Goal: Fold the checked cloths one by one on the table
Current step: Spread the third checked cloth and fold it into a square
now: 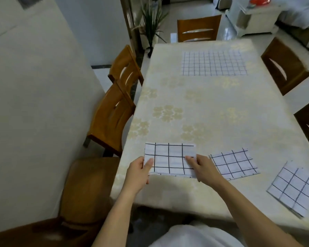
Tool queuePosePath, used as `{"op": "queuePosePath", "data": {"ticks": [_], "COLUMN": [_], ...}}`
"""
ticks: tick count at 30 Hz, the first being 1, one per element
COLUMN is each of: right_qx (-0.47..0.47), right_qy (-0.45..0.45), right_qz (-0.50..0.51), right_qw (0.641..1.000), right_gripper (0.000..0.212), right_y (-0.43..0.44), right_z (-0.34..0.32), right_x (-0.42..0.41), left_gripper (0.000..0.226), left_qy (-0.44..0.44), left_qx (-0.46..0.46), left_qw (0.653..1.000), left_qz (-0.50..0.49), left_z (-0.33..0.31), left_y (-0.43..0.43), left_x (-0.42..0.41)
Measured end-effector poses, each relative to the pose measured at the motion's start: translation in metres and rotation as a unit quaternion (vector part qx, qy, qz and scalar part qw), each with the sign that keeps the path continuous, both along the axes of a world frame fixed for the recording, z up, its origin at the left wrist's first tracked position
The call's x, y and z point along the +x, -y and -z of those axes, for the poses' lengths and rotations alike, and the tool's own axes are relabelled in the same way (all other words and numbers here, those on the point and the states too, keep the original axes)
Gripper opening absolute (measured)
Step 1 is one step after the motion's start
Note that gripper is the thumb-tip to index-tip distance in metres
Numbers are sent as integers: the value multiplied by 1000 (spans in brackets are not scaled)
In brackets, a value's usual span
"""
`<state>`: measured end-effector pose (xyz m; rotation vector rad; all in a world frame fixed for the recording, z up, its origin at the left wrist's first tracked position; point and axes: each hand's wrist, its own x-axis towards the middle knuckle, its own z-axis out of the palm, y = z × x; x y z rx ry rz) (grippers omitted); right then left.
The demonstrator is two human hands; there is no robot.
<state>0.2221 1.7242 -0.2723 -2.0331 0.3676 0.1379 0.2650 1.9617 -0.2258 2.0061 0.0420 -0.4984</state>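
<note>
Checked cloth (169, 157) in left hand (137, 173), right hand (203, 168) — floral table (212, 107), wooden chairs (112, 118).

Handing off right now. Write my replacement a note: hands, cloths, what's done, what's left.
Both busy: left hand and right hand each pinch an end of the part-folded white cloth with black checks at the near left of the cream flowered table.
Done: second folded checked cloth just right of it, third folded checked cloth near the right edge.
Left: finish the held one, then fold the large flat checked cloth at the far end.
</note>
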Motion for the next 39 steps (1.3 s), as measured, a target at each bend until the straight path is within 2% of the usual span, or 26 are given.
{"op": "queuePosePath", "data": {"ticks": [6,10,13,16,20,25,29,32,35,37,39], "right_qx": [-57,-88,-88,-46,-57,-92,-70,-125,-249,-260,-242], "right_qy": [-99,-151,-189,-220,-207,-202,-208,-181,-119,-109,-147], "right_qz": [33,67,89,113,173,248,328,387,306,223,154], "right_qw": [993,982,974,968,961,943,919,895,911,933,946], "right_gripper": [43,41,38,32,33,34,22,28,45,55,59], "right_y": [22,31,28,21,12,0,-13,-24,-40,-47,-49], "right_z": [63,78,87,98,99,92,84,76,79,83,91], "right_x": [11,3,-5,-14,-21,-20,-23,-20,-1,17,28], "left_gripper": [14,17,16,10,5,17,22,50,59,62,69], "left_qy": [-78,-102,-80,-61,-53,-56,-35,98,232,232,180], "left_qx": [79,124,170,208,200,157,149,180,112,75,99], "left_qw": [992,980,969,954,948,956,949,939,901,860,826], "left_qz": [55,120,163,207,243,243,277,275,348,449,525], "left_z": [50,82,99,114,116,117,124,130,133,137,142], "left_y": [17,37,47,51,56,68,79,78,86,102,116], "left_x": [34,53,73,94,109,124,132,128,117,112,112]}}
